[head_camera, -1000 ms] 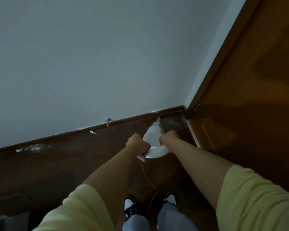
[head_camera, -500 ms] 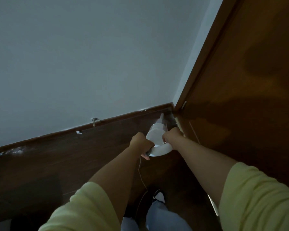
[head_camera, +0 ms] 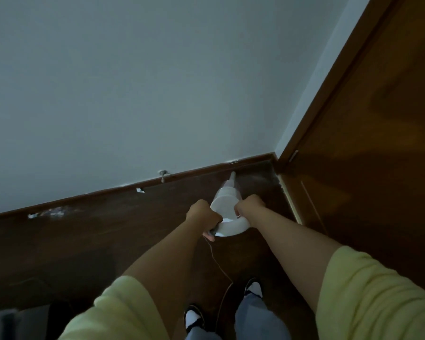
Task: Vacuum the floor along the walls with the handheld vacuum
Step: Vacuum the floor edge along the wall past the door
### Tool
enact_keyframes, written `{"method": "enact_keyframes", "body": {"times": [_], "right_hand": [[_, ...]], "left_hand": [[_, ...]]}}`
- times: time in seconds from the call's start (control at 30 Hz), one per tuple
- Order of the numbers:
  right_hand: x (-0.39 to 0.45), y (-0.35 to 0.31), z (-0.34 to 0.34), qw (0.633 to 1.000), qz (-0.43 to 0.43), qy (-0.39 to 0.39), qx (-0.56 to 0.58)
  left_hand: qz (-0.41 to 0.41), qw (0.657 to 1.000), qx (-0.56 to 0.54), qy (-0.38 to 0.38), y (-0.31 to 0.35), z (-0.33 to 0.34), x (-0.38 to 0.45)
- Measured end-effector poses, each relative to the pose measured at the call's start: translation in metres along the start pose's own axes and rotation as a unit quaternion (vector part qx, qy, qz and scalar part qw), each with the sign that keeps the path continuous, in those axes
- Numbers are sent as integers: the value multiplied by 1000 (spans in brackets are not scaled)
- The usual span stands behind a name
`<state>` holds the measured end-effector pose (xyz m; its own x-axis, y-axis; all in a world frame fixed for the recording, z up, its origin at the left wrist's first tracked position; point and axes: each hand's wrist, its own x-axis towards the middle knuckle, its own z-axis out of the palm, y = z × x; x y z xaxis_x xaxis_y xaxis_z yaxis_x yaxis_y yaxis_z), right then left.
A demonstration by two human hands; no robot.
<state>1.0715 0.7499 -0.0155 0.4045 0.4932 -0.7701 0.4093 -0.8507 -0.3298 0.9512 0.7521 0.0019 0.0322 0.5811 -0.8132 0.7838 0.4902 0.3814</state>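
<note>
Both hands are gripping the white vacuum: left hand curled round the rear handle, right hand clutching the body. The nozzle is now pointing at the baseboard, pulled left from the door corner.

I am in a room at home. There is a plain painted wall in front of me, a dark wood floor under my shoes, and a big brown wooden door in the corner beside me.
</note>
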Motion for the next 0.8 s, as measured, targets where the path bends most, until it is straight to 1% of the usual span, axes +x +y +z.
{"method": "enact_keyframes", "body": {"times": [0.2, 0.37, 0.47, 0.57, 0.7, 0.8], "right_hand": [[-27, -9, 31, 998, -39, -40, 7], [-36, -5, 42, 998, -32, -41, 23], [-32, 0, 37, 999, -29, -28, 31], [-26, 7, 25, 999, 15, 6, 30], [-10, 27, -9, 999, 31, 32, 21], [4, 46, -36, 998, 37, 30, 30]], "left_hand": [[-2, 1000, -1, 14, -41, -25, -11], [9, 1000, 14, 11, -52, -30, -16], [19, 1000, 18, 13, -45, -24, -14], [19, 1000, 13, 9, -30, -10, -14], [32, 999, 13, -10, 4, 20, -15], [37, 999, 17, -18, 30, 44, -15]]}}
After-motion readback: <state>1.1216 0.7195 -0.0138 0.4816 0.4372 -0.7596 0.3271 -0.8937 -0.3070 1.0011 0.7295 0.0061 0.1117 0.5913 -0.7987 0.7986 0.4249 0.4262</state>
